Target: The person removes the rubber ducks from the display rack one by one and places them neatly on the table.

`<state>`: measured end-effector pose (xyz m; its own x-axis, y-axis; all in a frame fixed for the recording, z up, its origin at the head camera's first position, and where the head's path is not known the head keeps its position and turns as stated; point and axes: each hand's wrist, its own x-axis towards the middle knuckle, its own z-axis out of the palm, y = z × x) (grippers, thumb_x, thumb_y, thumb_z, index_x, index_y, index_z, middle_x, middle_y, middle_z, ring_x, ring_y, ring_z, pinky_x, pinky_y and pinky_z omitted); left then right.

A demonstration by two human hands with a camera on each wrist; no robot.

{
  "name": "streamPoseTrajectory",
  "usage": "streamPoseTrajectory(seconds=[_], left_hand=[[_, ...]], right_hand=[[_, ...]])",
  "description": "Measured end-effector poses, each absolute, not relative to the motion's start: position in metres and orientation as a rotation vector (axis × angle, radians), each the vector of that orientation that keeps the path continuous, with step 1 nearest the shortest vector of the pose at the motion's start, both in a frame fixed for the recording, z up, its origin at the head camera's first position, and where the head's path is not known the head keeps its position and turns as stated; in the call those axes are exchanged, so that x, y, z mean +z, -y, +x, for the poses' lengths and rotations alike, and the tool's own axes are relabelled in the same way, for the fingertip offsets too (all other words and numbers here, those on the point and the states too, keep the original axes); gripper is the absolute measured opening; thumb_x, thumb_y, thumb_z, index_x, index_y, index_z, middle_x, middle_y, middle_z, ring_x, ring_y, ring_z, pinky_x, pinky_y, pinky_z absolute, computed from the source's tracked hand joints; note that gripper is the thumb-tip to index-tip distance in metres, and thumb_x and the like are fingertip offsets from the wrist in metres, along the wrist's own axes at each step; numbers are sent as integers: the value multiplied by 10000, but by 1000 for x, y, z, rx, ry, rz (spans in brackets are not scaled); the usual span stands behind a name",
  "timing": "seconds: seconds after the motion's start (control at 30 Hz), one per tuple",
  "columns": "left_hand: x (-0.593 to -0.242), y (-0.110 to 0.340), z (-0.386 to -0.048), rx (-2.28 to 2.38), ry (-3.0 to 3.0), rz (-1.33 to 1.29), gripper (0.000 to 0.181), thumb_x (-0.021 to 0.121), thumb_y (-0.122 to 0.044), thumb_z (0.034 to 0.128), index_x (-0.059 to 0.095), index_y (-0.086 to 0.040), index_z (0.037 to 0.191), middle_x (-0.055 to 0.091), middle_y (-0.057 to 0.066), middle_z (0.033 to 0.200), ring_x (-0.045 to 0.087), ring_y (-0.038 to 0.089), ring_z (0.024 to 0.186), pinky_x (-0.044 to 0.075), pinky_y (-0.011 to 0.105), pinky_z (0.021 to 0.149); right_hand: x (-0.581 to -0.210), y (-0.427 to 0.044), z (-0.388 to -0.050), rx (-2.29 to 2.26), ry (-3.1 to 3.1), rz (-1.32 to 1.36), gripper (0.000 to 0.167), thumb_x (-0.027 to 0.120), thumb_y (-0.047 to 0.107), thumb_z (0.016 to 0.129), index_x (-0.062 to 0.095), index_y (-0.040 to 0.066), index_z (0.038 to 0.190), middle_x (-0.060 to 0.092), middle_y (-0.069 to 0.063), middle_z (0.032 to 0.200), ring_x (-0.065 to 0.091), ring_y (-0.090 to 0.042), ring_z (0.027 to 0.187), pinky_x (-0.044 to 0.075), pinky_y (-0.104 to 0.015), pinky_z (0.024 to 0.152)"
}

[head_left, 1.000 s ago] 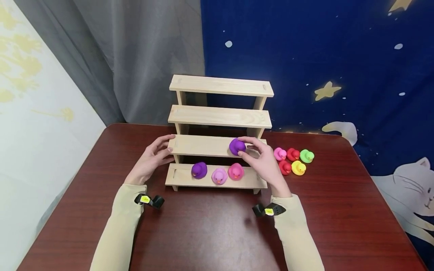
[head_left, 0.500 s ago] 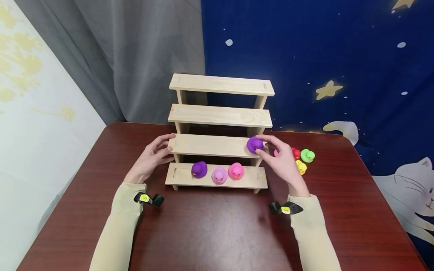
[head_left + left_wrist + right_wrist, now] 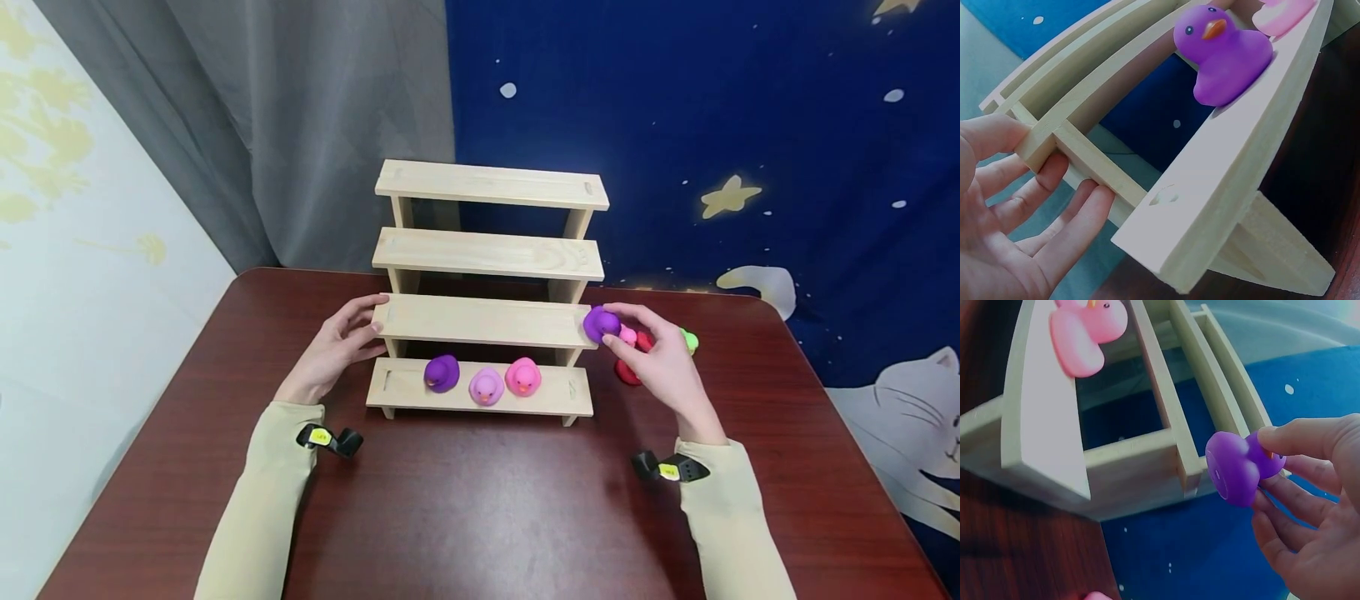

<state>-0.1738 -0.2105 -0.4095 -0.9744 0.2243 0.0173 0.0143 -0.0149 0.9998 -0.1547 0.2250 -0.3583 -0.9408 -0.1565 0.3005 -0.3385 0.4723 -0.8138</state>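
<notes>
Purple duck (image 3: 601,325), one, small: held in the air just beside the right end of the second step from the bottom. Right hand (image 3: 660,358): pinching that duck between thumb and fingers. Wooden shelf (image 3: 480,321), four steps, pale: standing on the tabletop (image 3: 480,508). Left hand (image 3: 335,348): thumb and fingers gripping the left end of the second step. Bottom step, left to right: dark purple duck (image 3: 442,373), lilac duck (image 3: 487,387), pink duck (image 3: 523,377), the last two close together. Tabletop right of the shelf, partly hidden by the right hand: small pink duck (image 3: 628,335), two red ducks (image 3: 627,373), green duck (image 3: 691,340). Backdrop: grey curtain (image 3: 345,125) at left, blue cloth (image 3: 637,125) with stars at right.
</notes>
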Motion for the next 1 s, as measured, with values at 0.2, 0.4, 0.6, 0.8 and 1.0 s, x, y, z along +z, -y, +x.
streamPoseTrajectory(seconds=[0.2, 0.4, 0.6, 0.8, 1.0], left_hand=[[-411, 211, -174, 2128, -2099, 263, 446, 571, -136, 988, 441, -97, 1412, 543, 91, 1174, 609, 170, 1032, 519, 352, 853], [-410, 211, -175, 2144, -2077, 276, 439, 580, -137, 984, 453, -112, 1404, 536, 100, 1175, 610, 175, 1022, 519, 357, 854], [-411, 212, -174, 2150, -2081, 258, 440, 584, -133, 982, 457, -110, 1403, 540, 102, 1171, 617, 167, 1010, 527, 335, 832], [-411, 211, -174, 2155, -2063, 227, 457, 593, -130, 976, 453, -108, 1411, 545, 92, 1177, 616, 161, 1016, 521, 370, 848], [-410, 210, -174, 2157, -2072, 226, 474, 600, -129, 972, 448, -96, 1420, 553, 95, 1175, 623, 160, 1008, 504, 423, 872]], right_hand=[[-358, -239, -150, 1367, 2560, 383, 412, 728, 84, 872, 627, 84, 1271, 638, -164, 1152, 592, -206, 965, 471, -129, 741], [-362, -255, -146, 1282, 2571, 304, 397, 726, 67, 868, 636, 81, 1254, 635, -156, 1172, 563, -185, 1001, 449, -109, 739], [-367, -267, -146, 1267, 2553, 340, 403, 730, 1, 846, 637, 33, 1236, 641, -195, 1144, 578, -74, 958, 466, -90, 710], [-370, -283, -141, 1170, 2558, 319, 387, 733, 15, 845, 649, 50, 1221, 652, -180, 1109, 547, -45, 882, 439, -107, 672], [-377, -299, -135, 1143, 2557, 261, 362, 705, 15, 864, 647, 47, 1220, 643, -197, 1127, 538, 16, 930, 403, -114, 774]])
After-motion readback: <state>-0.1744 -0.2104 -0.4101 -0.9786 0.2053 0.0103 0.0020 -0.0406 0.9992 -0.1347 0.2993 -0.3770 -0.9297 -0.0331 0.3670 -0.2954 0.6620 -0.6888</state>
